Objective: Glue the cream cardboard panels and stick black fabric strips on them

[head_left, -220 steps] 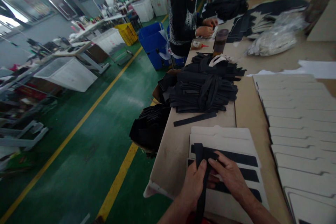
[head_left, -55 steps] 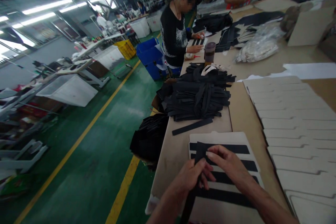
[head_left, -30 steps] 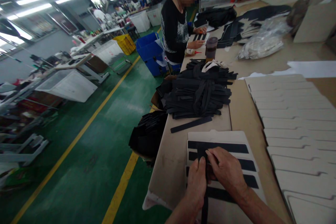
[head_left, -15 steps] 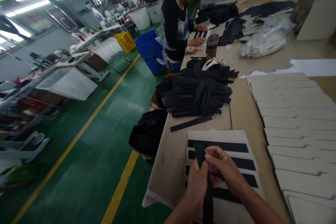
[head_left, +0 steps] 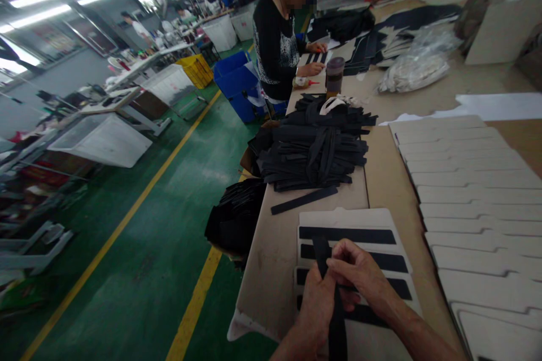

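Observation:
Above a beige panel (head_left: 345,218) that bears several dark strips, my left hand (head_left: 315,299) is closed around a long black strip (head_left: 337,330). The strip runs from the bottom edge of the view up past my thumb, its upper end leaning left. My right hand (head_left: 358,271) pinches at the strip's right edge, thumb and forefinger together, close to my left thumb. What lies between those right fingertips is partly hidden. Beneath my hands, the panel's black stripes (head_left: 347,235) lie roughly parallel. A single loose black strip (head_left: 304,201) rests on the table beyond the panel.
A heap of black strips (head_left: 315,152) lies further up the table (head_left: 262,271). Overlapping beige panels (head_left: 478,220) line the right side. A dark cup (head_left: 334,74) and a plastic bag (head_left: 417,70) stand beyond. A co-worker (head_left: 275,34) handles a striped panel at the far left edge.
The view has shifted slightly, so most things sit a little further left. Both hands keep their hold on the black strip, with hardly any movement.

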